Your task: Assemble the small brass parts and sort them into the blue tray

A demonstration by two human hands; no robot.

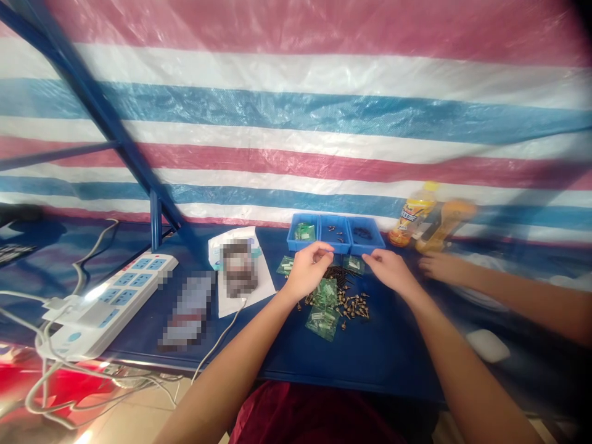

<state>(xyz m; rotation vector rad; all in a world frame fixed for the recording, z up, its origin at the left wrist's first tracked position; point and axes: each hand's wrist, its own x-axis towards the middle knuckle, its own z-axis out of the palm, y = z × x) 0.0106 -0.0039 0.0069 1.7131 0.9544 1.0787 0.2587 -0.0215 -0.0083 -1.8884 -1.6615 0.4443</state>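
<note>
Before you: small green-and-clear plastic packets (pixel 324 293), flat, some overlapping; slender dark pieces (pixel 341 275), heaped loose beside them; small brass-coloured metal pieces (pixel 356 306), scattered mostly right of the packets, nearer you than the dark heap

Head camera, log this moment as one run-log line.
left hand: fingertips close together, grip unclear | right hand: near green packet | table: loose screws | beyond hands: blue bins

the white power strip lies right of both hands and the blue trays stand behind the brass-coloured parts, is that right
Not quite: the head view shows the white power strip to the left of the left hand. The blue trays do stand behind the brass-coloured parts.
</note>
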